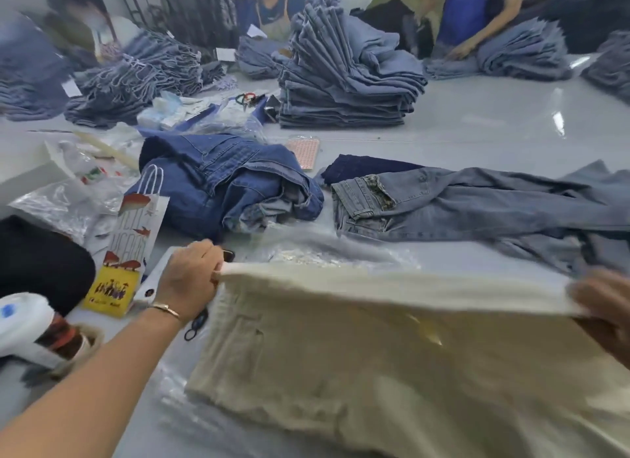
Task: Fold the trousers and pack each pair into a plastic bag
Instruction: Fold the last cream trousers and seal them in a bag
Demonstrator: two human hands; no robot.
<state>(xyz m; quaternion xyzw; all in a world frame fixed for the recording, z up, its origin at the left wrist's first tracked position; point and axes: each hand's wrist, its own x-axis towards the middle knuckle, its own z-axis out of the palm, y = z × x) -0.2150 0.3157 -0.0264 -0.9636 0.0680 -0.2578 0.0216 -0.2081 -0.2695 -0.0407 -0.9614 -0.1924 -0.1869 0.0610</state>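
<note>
Cream trousers [358, 348] lie on the grey table [477, 127] directly in front of the wearer, and serve as the landmark here. Left hand [191, 277] sits at their left far corner, fingers curled over the raised edge and pinching it. From there the lifted edge runs as a taut band straight across to the right hand [603, 307] at the right far corner; that hand is blurred and cut by the frame edge, fingers seem wrapped over the cloth, but grip cannot be told for certain. Long axis of the held fold: left to right, hand to hand. The body of the cloth falls away from the grips toward the wearer, so both hands stand on the far side of the bulk, equally near. Judgement: a fold in progress, with the edge likely to travel toward the wearer over the lower half. A clear plastic bag [191, 420] shows beneath the trousers' near left corner, crumpled, partly covered. Beyond the trousers, well apart, a dark blue denim heap [221, 185]; right of it, light grey-blue jeans [460, 205] lie flat, unfolded.
</note>
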